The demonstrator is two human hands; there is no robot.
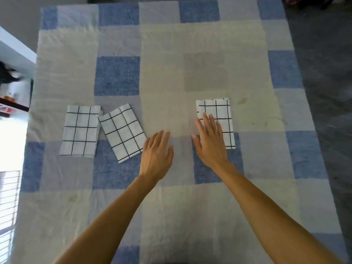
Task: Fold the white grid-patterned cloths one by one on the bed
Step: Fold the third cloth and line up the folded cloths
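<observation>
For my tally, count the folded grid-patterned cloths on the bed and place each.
3. The left cloth lies at far left; the tilted cloth sits just right of it; the right cloth lies partly under the right hand. None seems hidden.

Grey speckled floor [323, 54] down right side, blurred toward lower right. Dark objects [308, 1] at top right corner, cut off, unidentifiable. Left edge, top to bottom: white ledge [13, 48], dark shape [7, 73] under it, dark shelf edge [13, 104], white barred grille [8, 202] against bright light
</observation>
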